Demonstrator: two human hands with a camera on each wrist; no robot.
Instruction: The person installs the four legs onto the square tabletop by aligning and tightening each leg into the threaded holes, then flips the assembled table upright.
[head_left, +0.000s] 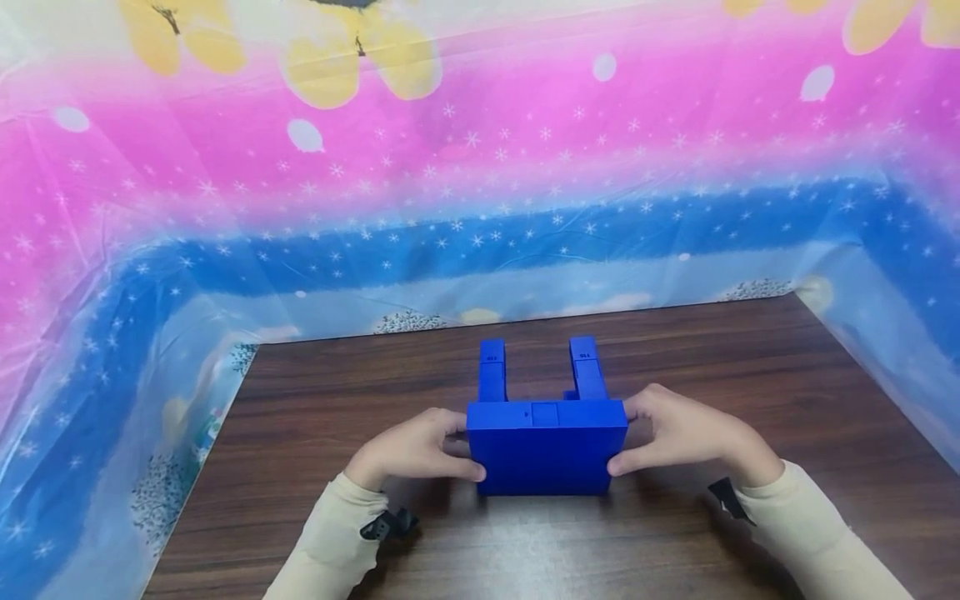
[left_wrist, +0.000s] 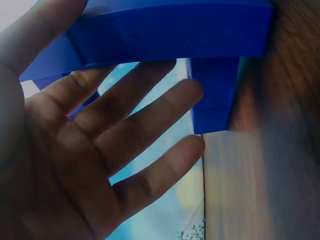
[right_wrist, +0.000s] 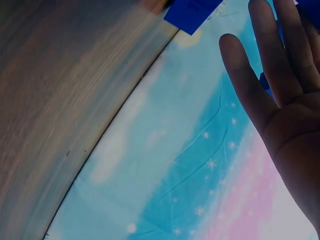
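Note:
A glossy blue block-shaped object [head_left: 543,458] stands on the wooden table, its broad flat face toward me. Two parallel blue arms [head_left: 492,371] reach back from behind it, with small dark markings on their ends. My left hand [head_left: 420,450] pinches its left side edge, thumb at the front face and fingers behind. In the left wrist view the ring and little fingers stretch out away from the blue panel [left_wrist: 170,32]. At the opposite edge my right hand [head_left: 690,433] grips likewise, thumb in front. The right wrist view shows this hand's fingers [right_wrist: 272,55] but little of the object.
The dark wood-grain table [head_left: 337,383] has its far edge against a hanging cloth [head_left: 480,167] patterned in pink, blue and white. That cloth also bounds the left and right sides. Black straps [head_left: 388,525] show at both wrists, over light sleeves.

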